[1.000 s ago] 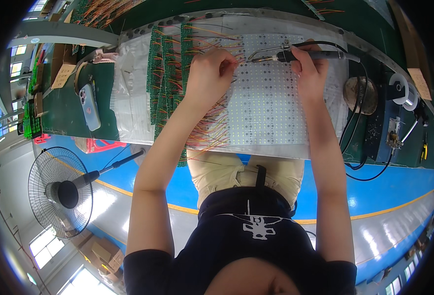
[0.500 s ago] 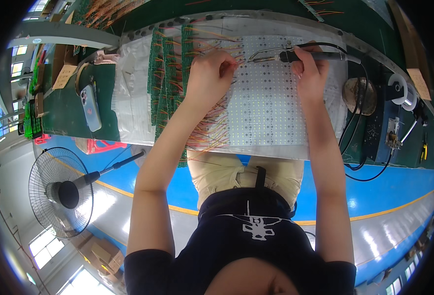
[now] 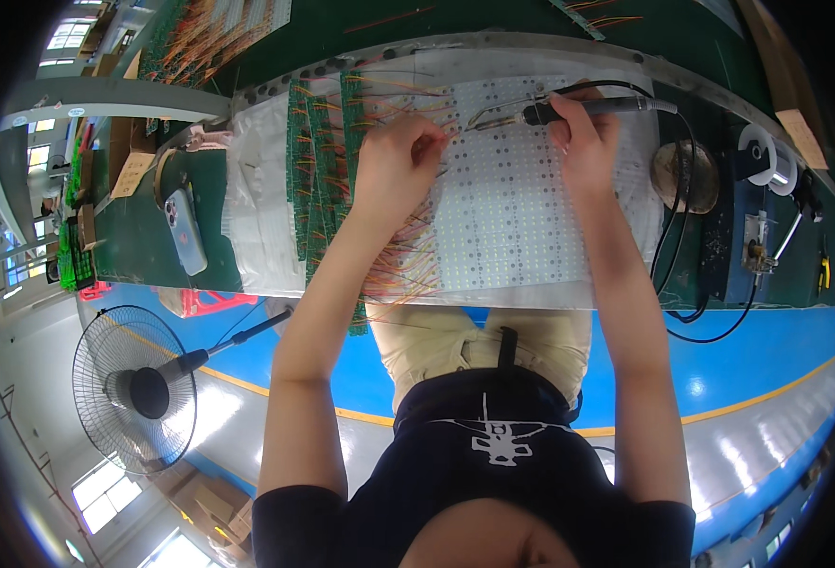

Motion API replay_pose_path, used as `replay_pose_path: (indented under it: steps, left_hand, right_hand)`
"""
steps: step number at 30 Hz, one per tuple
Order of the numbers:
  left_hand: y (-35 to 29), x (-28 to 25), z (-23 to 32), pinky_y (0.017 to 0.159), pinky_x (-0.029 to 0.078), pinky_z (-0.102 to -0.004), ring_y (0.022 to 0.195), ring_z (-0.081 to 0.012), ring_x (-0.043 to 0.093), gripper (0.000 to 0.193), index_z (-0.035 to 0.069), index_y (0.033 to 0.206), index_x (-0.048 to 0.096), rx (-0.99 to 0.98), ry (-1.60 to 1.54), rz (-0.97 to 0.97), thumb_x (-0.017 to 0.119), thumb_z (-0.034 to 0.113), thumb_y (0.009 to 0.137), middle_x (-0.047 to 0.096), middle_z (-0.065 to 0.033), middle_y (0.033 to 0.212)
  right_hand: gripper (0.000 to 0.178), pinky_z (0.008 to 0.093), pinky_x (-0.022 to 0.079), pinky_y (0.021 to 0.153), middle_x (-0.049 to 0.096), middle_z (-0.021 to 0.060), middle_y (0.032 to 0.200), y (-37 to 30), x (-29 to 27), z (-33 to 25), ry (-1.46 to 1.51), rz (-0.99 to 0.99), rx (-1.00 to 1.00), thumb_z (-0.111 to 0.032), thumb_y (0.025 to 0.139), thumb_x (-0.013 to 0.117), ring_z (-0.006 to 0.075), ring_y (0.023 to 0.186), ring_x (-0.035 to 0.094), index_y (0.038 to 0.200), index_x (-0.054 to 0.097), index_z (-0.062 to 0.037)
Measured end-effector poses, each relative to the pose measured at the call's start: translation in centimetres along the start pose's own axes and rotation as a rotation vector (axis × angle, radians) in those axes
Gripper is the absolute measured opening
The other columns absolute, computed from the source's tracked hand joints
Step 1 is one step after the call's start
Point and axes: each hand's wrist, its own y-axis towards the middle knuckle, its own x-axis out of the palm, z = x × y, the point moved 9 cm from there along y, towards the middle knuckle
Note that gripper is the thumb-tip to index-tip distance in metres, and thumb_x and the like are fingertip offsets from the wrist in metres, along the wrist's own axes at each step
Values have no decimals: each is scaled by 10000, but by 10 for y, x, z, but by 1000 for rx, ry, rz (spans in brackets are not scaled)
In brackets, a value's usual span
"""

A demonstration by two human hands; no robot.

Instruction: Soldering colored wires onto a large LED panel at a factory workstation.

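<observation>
My left hand (image 3: pixel 396 168) is closed in a pinch on a thin wire at the left edge of a white LED panel (image 3: pixel 517 213). My right hand (image 3: pixel 588 147) grips a soldering iron (image 3: pixel 616 107) with a thin metal guide running along it. The iron's tip points left, close to my left fingertips; whether it touches the wire is too small to tell. Under and beside my left forearm lie long green circuit boards (image 3: pixel 323 204), with many red, orange and yellow wires (image 3: pixel 403 275) reaching toward the panel. My left hand hides some of these wires.
A phone (image 3: pixel 184 232) lies at the left. On the right stand a round brown block (image 3: pixel 684 178), a solder wire spool (image 3: pixel 765 156) and a metal feeder (image 3: pixel 756 251); the iron's black cable (image 3: pixel 690 218) loops there. A fan (image 3: pixel 143 390) stands lower left.
The iron has shifted slightly left over the panel, its tip nearer my left fingertips. My left hand keeps its pinch. The whole view has moved a little.
</observation>
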Motion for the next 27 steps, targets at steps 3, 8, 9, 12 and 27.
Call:
replay_pose_path:
  steps: [3,8,9,12,27]
  left_hand:
    - [-1,-3,6,570,461,-242,648,-140,596,99,10,827,627,25,19,1,650,5,731,614,-83,772]
    - [-10,-10,16,622,473,-263,706,-183,586,165,31,875,650,189,80,23,679,31,713,614,-74,822]
    - [-11,-10,15,622,473,-263,706,-183,586,165,31,875,650,189,79,20,679,31,713,614,-74,822]
    - [-17,-18,29,698,448,-295,756,-205,584,168,53,881,666,362,159,88,683,50,714,615,-75,826]
    - [-22,-6,23,694,334,-344,630,-267,509,62,51,912,492,300,173,7,467,25,862,576,-87,711]
  right_hand:
    - [103,205,243,404,430,-33,552,-1,0,0,2,1,-2,-50,761,628,32,438,344,721,536,-25]
    - [100,205,239,403,427,-35,553,0,1,2,27,-4,22,-50,766,623,29,438,344,728,534,-25]
    - [100,205,237,403,427,-36,553,1,1,2,29,-8,15,-50,766,623,29,438,343,730,533,-24]
    - [99,206,241,404,429,-34,553,1,1,2,24,-2,18,-48,767,622,30,437,342,728,534,-24]
    - [75,214,230,413,419,-19,564,-2,2,0,-30,12,21,-30,772,589,39,435,309,735,525,-16]
